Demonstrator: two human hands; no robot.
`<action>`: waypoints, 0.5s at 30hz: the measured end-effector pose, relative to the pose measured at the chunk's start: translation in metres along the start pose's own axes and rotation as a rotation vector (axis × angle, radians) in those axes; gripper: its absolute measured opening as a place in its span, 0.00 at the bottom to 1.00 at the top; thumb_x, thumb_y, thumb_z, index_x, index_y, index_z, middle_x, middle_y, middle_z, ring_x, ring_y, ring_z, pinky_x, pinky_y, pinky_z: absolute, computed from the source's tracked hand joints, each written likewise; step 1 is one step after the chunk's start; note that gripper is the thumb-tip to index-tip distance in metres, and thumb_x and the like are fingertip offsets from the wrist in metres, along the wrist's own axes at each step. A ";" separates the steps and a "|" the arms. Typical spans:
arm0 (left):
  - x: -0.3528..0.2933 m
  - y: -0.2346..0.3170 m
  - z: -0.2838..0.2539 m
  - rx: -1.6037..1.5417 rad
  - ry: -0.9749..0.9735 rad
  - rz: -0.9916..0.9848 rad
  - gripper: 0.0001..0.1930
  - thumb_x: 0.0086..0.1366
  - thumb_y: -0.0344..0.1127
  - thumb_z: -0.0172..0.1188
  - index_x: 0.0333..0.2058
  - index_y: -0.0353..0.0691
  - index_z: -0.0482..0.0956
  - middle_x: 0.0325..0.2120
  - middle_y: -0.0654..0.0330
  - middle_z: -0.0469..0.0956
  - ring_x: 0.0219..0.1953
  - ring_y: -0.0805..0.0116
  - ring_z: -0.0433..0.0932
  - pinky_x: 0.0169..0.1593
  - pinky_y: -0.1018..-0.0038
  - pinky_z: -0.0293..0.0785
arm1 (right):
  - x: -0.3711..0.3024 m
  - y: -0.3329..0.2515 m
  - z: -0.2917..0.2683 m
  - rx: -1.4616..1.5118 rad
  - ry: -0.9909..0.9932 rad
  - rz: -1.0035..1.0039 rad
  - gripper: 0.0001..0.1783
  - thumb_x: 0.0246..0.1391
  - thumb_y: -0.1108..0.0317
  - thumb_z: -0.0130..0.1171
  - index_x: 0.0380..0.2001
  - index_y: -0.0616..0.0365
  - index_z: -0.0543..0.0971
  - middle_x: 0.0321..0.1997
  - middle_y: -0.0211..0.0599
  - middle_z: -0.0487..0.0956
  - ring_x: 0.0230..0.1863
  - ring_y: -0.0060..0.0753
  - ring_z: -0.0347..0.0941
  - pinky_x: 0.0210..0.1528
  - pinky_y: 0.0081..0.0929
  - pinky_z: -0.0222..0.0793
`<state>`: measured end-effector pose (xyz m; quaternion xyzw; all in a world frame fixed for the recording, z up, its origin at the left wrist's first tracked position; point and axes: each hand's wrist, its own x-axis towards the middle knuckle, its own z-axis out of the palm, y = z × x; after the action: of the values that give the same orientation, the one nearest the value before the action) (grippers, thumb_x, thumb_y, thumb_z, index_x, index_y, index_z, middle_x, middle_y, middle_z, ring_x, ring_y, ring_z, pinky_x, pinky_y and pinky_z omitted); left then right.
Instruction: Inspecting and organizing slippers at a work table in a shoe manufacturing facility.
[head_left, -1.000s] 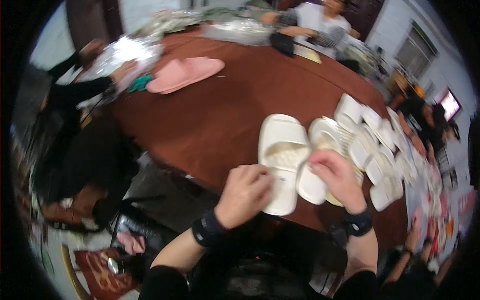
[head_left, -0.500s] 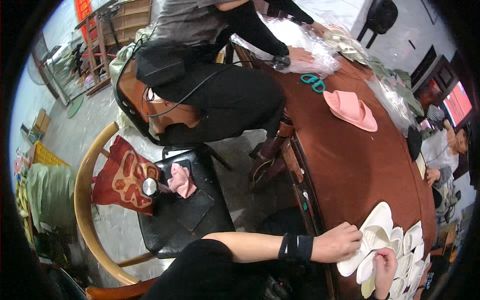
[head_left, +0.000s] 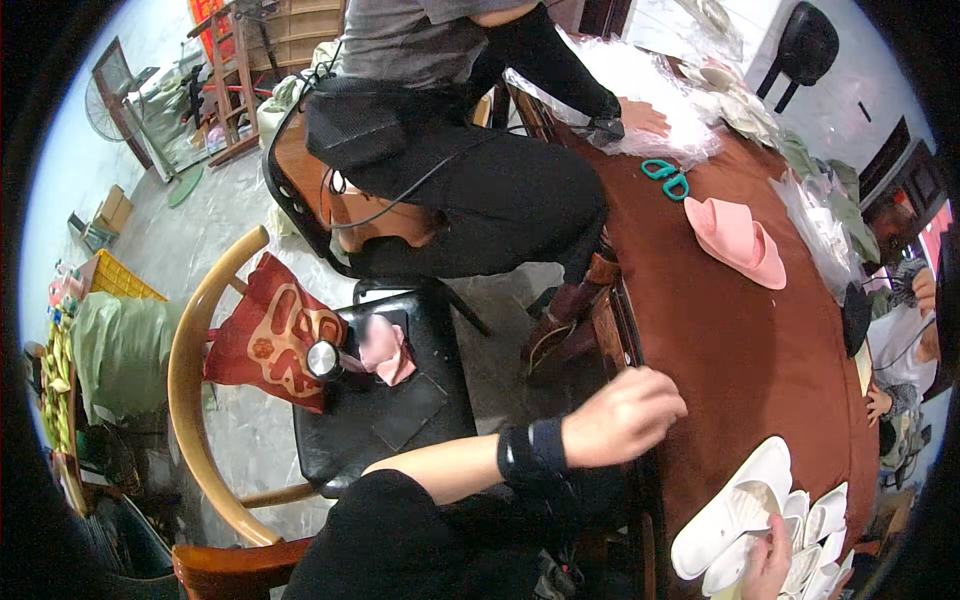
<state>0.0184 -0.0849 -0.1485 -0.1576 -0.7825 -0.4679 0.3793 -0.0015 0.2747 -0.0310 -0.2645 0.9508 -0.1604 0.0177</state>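
My left hand (head_left: 625, 418) is raised over the table's near edge, its fingers curled together and slightly blurred. Whatever it may hold is hidden. At the lower right, my right hand (head_left: 768, 568) grips a white slipper (head_left: 728, 568) by its edge, the thumb and fingers partly cut off by the frame. Another white slipper (head_left: 745, 492) lies right against it. Beside my right hand, several more white slippers (head_left: 826, 512) sit in a close-packed group.
A brown cloth-covered table (head_left: 700, 380) bears pink slippers (head_left: 735, 240), teal scissors (head_left: 666, 178) and clear plastic wrap (head_left: 680, 130). A co-worker's hand (head_left: 645, 117) rests on the wrap. To the left, a black-seated chair (head_left: 400, 430) holds a red bag (head_left: 265, 335) and pink cloth (head_left: 385, 350).
My left hand has lifted away from the white slippers, up and to the left. My right hand stays at the slippers. The whole view has shifted slightly.
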 end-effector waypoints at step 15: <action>-0.047 -0.091 -0.135 0.137 0.604 -0.594 0.08 0.65 0.27 0.58 0.42 0.33 0.80 0.33 0.61 0.83 0.35 0.76 0.79 0.40 0.77 0.75 | 0.001 0.048 0.026 -0.408 -0.076 0.151 0.23 0.62 0.64 0.54 0.59 0.56 0.74 0.50 0.60 0.76 0.53 0.59 0.70 0.57 0.48 0.61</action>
<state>0.0548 -0.2418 -0.2016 0.2444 -0.6772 -0.5288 0.4496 -0.0226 0.3052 -0.0707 -0.1967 0.9793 0.0471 0.0116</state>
